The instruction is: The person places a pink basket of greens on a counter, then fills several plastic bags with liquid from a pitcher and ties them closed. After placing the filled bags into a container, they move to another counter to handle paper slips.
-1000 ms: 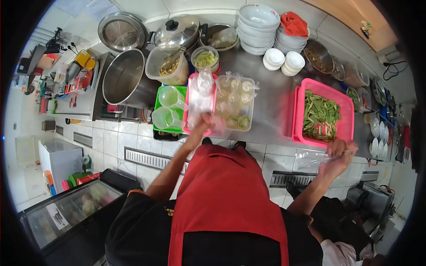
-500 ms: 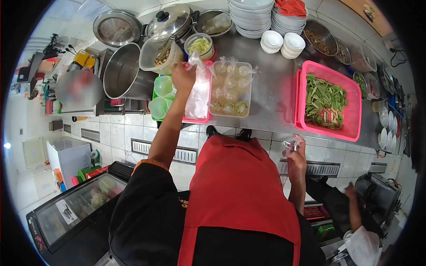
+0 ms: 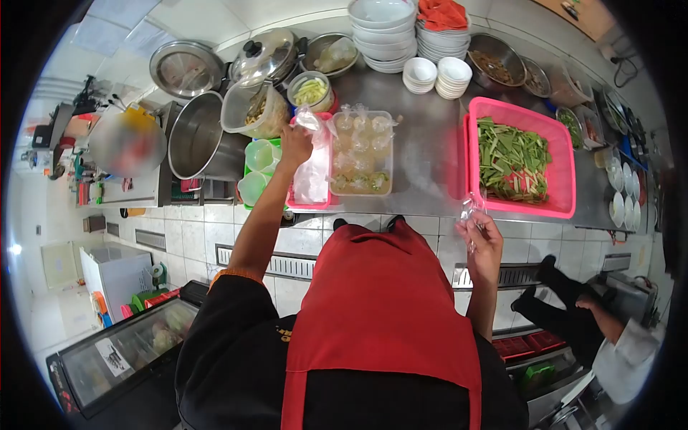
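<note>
My left hand (image 3: 295,145) is closed on the upper end of a clear plastic bag (image 3: 308,120), at the pink tray (image 3: 312,206) lined with a stack of such bags. My right hand (image 3: 483,236) pinches another clear plastic bag (image 3: 469,207) in front of the counter edge. Right of the pink tray stands a clear container (image 3: 362,193) of several knotted bags of pale liquid, some with green bits. Beside my left hand are a tub of brownish food (image 3: 247,126) with a utensil in it and light green cups (image 3: 253,188).
A pink basket (image 3: 573,161) of cut green vegetables stands on the steel counter (image 3: 430,154). Stacked white bowls (image 3: 383,36), a lidded pot (image 3: 264,57) and a large steel pot (image 3: 197,140) line the back and left. A co-worker (image 3: 631,358) is at lower right.
My right hand has risen a little toward the counter, still with its bag. My left hand stays by the bag stack. The co-worker at lower right has shifted, and the view has moved slightly.
</note>
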`<state>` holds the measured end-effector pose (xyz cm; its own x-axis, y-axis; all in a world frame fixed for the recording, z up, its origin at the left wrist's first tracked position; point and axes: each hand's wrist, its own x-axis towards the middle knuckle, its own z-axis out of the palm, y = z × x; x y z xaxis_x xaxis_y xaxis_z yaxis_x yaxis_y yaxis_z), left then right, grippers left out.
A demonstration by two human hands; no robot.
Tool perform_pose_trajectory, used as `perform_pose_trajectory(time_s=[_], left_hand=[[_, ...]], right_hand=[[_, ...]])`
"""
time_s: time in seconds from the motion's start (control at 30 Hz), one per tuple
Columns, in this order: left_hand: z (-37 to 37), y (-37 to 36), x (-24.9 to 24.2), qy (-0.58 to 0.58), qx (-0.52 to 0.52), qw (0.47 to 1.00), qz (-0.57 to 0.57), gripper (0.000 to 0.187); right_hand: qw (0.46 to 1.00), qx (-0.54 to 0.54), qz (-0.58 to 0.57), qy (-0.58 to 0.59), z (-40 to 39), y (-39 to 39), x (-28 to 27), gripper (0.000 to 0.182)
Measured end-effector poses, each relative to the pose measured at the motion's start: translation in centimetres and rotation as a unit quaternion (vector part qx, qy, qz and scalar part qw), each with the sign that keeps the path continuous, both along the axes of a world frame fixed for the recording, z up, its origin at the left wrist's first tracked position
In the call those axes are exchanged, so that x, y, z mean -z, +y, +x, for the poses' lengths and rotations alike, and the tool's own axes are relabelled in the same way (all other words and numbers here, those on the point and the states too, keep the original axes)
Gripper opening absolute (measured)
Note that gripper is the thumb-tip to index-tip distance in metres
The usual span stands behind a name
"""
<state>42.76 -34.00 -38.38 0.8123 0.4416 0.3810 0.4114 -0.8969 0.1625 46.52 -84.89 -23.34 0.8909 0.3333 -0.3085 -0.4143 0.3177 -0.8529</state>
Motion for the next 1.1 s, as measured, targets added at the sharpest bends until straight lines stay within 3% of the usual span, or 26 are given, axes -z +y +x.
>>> perform_pose_trajectory(time_s=[0.07, 0.1, 0.13, 0.17, 0.2, 0.23, 0.3, 0.37, 0.4, 0.47, 0.53, 0.57, 0.6, 0.63, 0.67, 0.7, 0.73, 0.77, 0.83, 0.9, 0.93, 0.97, 1.0, 1.03, 1.07, 1.1], left_hand=[[-0.5, 2.3, 1.0, 0.191, 0.088, 0.977, 0.038, 0.034], [-1.2, 0.9, -1.1, 0.088, 0.045, 0.995, 0.011, 0.037], [-1.7, -0.8, -4.5, 0.09, -0.03, 0.995, -0.033, 0.038], [-1.9, -3.5, -11.2, 0.198, -0.04, 0.979, -0.01, 0.047], [-1.8, -6.9, -16.0, 0.055, -0.029, 0.989, -0.136, 0.041], [-1.5, -10.6, -19.7, -0.081, -0.026, 0.961, -0.264, 0.035], [-0.2, -18.1, -24.5, -0.103, 0.136, 0.832, -0.528, 0.04], [1.3, -24.9, -25.0, -0.128, 0.196, 0.828, -0.509, 0.033], [1.9, -24.4, -24.9, -0.129, 0.203, 0.825, -0.511, 0.033], [3.8, -24.1, -25.1, 0.18, 0.353, 0.744, -0.538, 0.038], [2.0, -23.7, -26.1, 0.119, 0.367, 0.781, -0.491, 0.027], [0.9, -23.6, -26.4, 0.154, 0.339, 0.78, -0.503, 0.028], [0.4, -22.4, -24.6, 0.224, 0.318, 0.805, -0.449, 0.025], [-1.0, -22.8, -24.5, 0.168, 0.322, 0.777, -0.514, 0.022], [-2.0, -23.1, -23.6, 0.113, 0.334, 0.741, -0.572, 0.019], [-3.0, -23.4, -22.9, 0.092, 0.346, 0.722, -0.593, 0.017], [-4.0, -22.4, -21.8, 0.147, 0.323, 0.677, -0.644, 0.018], [-5.1, -21.7, -22.0, 0.229, 0.322, 0.609, -0.688, 0.012], [-7.9, -20.7, -20.7, 0.248, 0.298, 0.521, -0.761, 0.008], [-10.8, -22.0, -20.1, 0.229, 0.319, 0.516, -0.761, 0.005], [-12.0, -22.3, -19.6, 0.205, 0.321, 0.515, -0.768, 0.004], [-12.7, -22.2, -18.6, 0.21, 0.336, 0.509, -0.764, 0.004], [-13.3, -21.8, -17.3, 0.235, 0.315, 0.473, -0.789, 0.003], [-13.9, -21.7, -16.1, 0.261, 0.291, 0.436, -0.811, 0.005], [-15.3, -22.0, -15.1, 0.265, 0.301, 0.432, -0.808, 0.005], [-17.0, -22.7, -14.3, 0.251, 0.314, 0.357, -0.843, 0.007]], right_hand=[[0.999, 0.04, -0.001, 0.009, 0.3, 0.9, -1.4, 0.024], [0.998, 0.066, -0.011, 0.009, 0.7, 0.9, -1.8, 0.024], [0.997, 0.079, -0.02, -0.013, 0.9, 0.5, -1.9, 0.023], [0.995, 0.092, -0.03, -0.036, 1.1, 0.3, -2.2, 0.022], [0.991, 0.12, -0.038, -0.036, 1.3, 0.4, -2.9, 0.022], [0.992, 0.113, -0.03, -0.037, 1.2, 0.9, -3.8, 0.021], [0.993, 0.106, -0.026, -0.037, 0.9, 2.1, -4.4, 0.021], [0.996, 0.049, 0.008, -0.08, 0.6, 3.7, -4.5, 0.022], [0.996, 0.04, 0.008, -0.08, 0.3, 4.8, -5.5, 0.023], [0.997, 0.023, -0.018, -0.07, -0.6, 5.7, -6.4, 0.022], [0.991, -0.002, -0.084, -0.102, -1.9, 5.1, -5.1, 0.017], [0.982, 0.02, -0.166, -0.084, -3.1, 5.2, -5.9, 0.019], [0.904, 0.102, -0.283, -0.304, -4.3, 5.5, -4.4, 0.023], [0.912, 0.09, -0.288, -0.277, -5.6, 5.3, -4.3, 0.019], [0.878, 0.091, -0.287, -0.372, -6.7, 5.1, -4.3, 0.024], [0.871, 0.057, -0.329, -0.361, -8.1, 4.6, -5.1, 0.028], [0.866, 0.015, -0.363, -0.344, -9.8, 4.7, -5.7, 0.034], [0.86, 0.048, -0.378, -0.34, -11.6, 4.8, -5.6, 0.034], [0.927, 0.035, -0.265, -0.264, -14.6, 6.3, -5.1, 0.042], [0.92, 0.102, -0.307, -0.222, -18.4, 6.9, -7.5, 0.036], [0.753, 0.262, -0.481, -0.365, -20.4, 7.3, -8.9, 0.031], [0.507, 0.395, -0.608, -0.466, -22.3, 7.8, -9.7, 0.028], [0.495, 0.405, -0.613, -0.464, -24.5, 8.8, -9.6, 0.028], [0.613, 0.381, -0.564, -0.402, -26.9, 10.7, -8.9, 0.027], [0.72, 0.348, -0.5, -0.333, -28.8, 12.5, -8.4, 0.027], [0.714, 0.354, -0.504, -0.333, -29.9, 13.6, -7.6, 0.027]])
